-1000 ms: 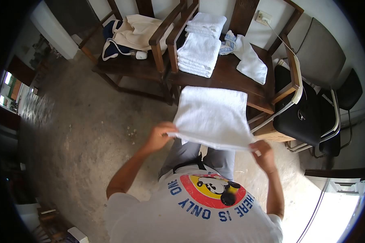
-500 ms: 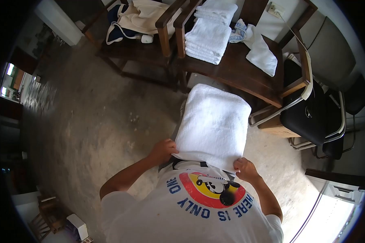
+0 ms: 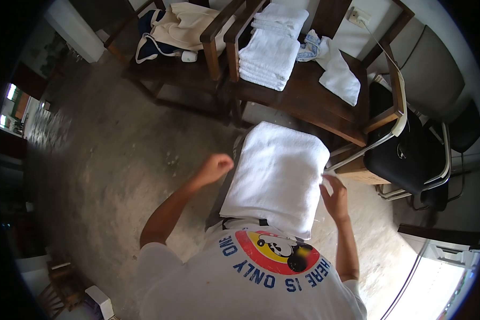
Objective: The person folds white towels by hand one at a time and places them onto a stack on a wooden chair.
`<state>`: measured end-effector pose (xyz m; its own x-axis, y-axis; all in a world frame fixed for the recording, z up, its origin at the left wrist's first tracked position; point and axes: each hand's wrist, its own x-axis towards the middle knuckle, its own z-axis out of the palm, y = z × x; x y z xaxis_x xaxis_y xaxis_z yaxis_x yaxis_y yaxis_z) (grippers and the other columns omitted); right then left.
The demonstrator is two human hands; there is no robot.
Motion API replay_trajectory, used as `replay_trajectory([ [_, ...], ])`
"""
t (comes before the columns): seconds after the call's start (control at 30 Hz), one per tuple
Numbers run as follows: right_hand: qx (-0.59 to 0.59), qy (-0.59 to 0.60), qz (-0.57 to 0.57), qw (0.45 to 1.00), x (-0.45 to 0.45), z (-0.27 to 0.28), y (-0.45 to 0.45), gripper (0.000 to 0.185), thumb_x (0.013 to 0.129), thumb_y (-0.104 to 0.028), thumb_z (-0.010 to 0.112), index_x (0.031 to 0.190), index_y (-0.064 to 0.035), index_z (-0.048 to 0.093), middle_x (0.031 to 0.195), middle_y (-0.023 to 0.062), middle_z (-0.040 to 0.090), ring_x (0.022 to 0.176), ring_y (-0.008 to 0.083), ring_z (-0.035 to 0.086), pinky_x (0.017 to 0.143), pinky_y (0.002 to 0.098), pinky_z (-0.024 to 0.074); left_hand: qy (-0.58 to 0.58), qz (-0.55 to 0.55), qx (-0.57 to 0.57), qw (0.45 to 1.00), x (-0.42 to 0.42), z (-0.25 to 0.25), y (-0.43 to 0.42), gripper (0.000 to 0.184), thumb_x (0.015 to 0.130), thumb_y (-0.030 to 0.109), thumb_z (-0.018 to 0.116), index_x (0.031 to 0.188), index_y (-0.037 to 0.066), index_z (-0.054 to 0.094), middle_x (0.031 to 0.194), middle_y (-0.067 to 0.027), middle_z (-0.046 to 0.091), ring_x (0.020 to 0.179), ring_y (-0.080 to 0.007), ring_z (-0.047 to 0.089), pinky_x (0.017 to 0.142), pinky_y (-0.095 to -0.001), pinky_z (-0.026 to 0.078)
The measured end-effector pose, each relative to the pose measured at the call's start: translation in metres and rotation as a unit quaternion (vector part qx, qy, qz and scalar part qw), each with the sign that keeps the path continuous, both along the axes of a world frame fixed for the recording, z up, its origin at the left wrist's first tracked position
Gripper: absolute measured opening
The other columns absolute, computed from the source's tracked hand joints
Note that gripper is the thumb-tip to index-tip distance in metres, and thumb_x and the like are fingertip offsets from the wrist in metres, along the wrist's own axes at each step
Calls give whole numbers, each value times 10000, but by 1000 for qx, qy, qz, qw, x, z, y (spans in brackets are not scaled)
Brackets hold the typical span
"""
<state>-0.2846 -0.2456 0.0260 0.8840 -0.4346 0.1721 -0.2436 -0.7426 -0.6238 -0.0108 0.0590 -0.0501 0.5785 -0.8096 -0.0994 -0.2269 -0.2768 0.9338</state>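
A stack of white towels (image 3: 277, 176), or one thickly folded towel, lies squared up on a low support directly in front of my body. Off its left side, my left hand (image 3: 215, 167) hovers with fingers curled in and a small gap to the cloth. My right hand (image 3: 335, 196) is at the right edge of the towels, thumb and fingers apart; whether its fingertips touch the cloth is hard to tell. Most of the support beneath is hidden by the towels.
A wooden armchair (image 3: 304, 114) ahead holds a pile of folded white towels (image 3: 266, 58) and a loose white cloth (image 3: 338, 74). Beige and navy fabric (image 3: 189, 26) lies on the chair to its left. Black metal-framed chairs (image 3: 405, 165) and a cardboard box (image 3: 354, 169) stand at right.
Both hands have let go of the near corners of the towels and moved forward along the sides. The near edge now lies flat, and the view has shifted slightly.
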Motion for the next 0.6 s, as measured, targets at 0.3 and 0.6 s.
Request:
replay_trajectory([
  [0.3, -190, 117, -75, 972, 108, -54, 21, 630, 871, -342, 584, 1431, -198, 333, 1509, 119, 224, 1401, 330, 166, 1107, 558, 128, 31, 215, 48, 975, 54, -25, -117, 419, 780, 416, 720, 713, 33, 565, 615, -10, 526, 580, -90, 455, 529, -276, 390],
  [0.6, -165, 132, -80, 974, 116, -61, 16, 600, 894, -386, 515, 1439, -221, 323, 1508, 97, 235, 1402, 327, 164, 1124, 518, 121, -17, 179, -8, 984, 54, -17, -120, 304, 673, 184, 814, 721, 37, 552, 646, -24, 569, 583, -106, 516, 525, -284, 426],
])
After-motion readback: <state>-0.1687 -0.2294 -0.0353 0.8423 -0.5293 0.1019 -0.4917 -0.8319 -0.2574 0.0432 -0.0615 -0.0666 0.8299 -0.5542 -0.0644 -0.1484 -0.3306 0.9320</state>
